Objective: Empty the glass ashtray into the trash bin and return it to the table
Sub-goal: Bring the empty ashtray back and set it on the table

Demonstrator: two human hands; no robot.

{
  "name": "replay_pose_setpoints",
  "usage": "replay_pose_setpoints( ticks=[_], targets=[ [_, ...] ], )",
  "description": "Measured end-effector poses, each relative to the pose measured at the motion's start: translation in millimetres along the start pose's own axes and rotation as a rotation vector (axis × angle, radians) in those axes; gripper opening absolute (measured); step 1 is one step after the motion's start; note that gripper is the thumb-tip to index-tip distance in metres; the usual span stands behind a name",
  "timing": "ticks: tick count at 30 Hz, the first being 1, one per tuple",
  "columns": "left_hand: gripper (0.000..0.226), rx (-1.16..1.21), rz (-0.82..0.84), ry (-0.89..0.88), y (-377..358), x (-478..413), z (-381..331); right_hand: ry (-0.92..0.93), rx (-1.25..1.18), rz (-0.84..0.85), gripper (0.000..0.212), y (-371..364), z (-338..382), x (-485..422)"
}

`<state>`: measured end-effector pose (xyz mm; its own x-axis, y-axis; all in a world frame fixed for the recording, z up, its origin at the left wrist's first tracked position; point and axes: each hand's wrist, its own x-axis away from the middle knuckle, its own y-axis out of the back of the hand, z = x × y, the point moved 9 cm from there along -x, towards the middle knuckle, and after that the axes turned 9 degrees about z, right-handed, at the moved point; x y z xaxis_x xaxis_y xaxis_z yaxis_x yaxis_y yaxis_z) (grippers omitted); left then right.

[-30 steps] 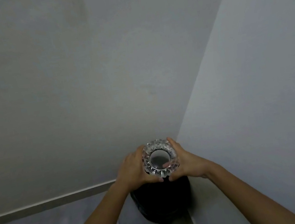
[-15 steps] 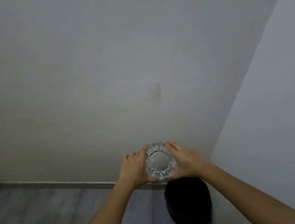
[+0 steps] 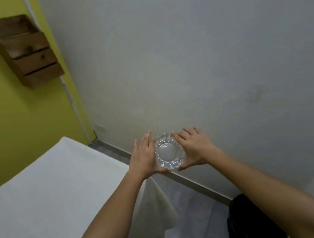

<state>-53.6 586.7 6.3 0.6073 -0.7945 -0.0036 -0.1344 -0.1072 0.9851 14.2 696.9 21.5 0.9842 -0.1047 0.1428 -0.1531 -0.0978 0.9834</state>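
A cut-glass ashtray [image 3: 169, 152] is held in the air between my two hands, its bowl facing me and looking empty. My left hand [image 3: 144, 158] presses its left side and my right hand [image 3: 195, 147] its right side, fingers stretched forward. The ashtray hangs just past the right corner of the table [image 3: 45, 191], which is covered with a white cloth. The black trash bin [image 3: 252, 221] stands on the floor at the lower right, against the wall, well below and to the right of the ashtray.
A white wall with a baseboard [image 3: 196, 185] runs behind the hands. A wooden wall rack [image 3: 24, 51] hangs on the yellow wall at the upper left. Grey floor [image 3: 191, 217] shows between table and bin.
The view has swung left from the bin toward the table. Both hands have carried the ashtray away from above the bin, which now sits at the lower right.
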Motion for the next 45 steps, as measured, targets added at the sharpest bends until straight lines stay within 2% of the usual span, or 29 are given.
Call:
replay_pose_setpoints(
  ticks=[4, 7, 11, 15, 20, 25, 34, 45],
  targets=[
    [0.129, -0.1, -0.009, -0.026, 4, -3, 2, -0.014, 0.068, 0.042, 0.126, 0, -4, -5],
    [0.125, -0.097, -0.001, 0.02, 3, 11, 15, 0.015, 0.065, 0.046, 0.126, -1, 11, -9],
    [0.121, -0.053, 0.022, 0.267, 16, 117, 154, 0.305, 0.058, 0.039, 0.127, 11, 178, -66],
    [0.122, -0.076, 0.033, 0.407, 32, 208, 250, 0.429, 0.033, 0.033, 0.126, 18, 308, -99],
    [0.125, -0.093, 0.067, 0.537, 34, 288, 334, 0.549, 0.048, 0.042, 0.126, 25, 424, -120],
    [0.125, -0.063, 0.132, 0.621, 22, 348, 387, 0.631, 0.074, 0.091, 0.125, 15, 507, -130],
    [0.124, 0.043, 0.209, 0.741, -10, 408, 423, 0.705, 0.078, 0.205, 0.125, -18, 579, -127],
    [0.124, 0.099, 0.246, 0.759, -31, 412, 437, 0.725, 0.047, 0.245, 0.127, -32, 587, -136]
  ],
)
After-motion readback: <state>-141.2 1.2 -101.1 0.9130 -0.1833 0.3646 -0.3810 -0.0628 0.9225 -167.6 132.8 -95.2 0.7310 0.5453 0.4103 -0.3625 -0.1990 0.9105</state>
